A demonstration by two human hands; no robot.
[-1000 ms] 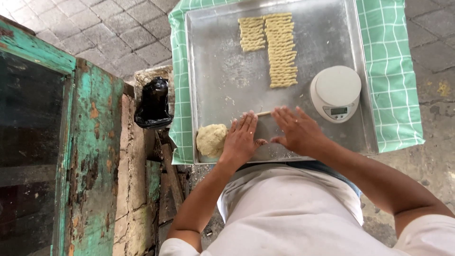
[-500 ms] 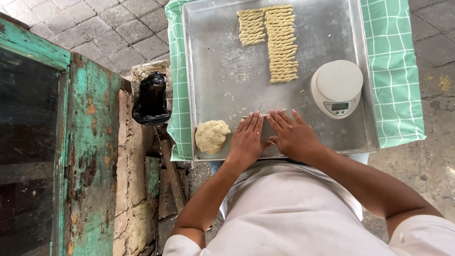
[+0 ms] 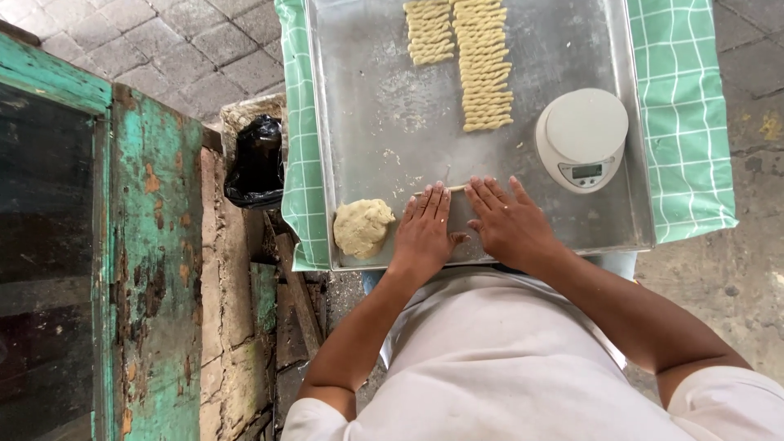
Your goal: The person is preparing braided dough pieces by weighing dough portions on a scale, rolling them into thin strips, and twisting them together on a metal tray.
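While both palms press flat, dough strip (image 3: 454,188) lies under fingertips (image 3: 437,194).

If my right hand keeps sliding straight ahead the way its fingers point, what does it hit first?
Probably the thin dough strip at the fingertips of the right hand. Beyond that comes bare tray, then likely the row of twisted dough pieces.

A thin pale strand of dough (image 3: 454,188) lies flat across the near part of the metal tray (image 3: 376,122), mostly hidden beneath both palms; only a short stretch shows at the fingertips, just right of the lump of dough (image 3: 362,228).
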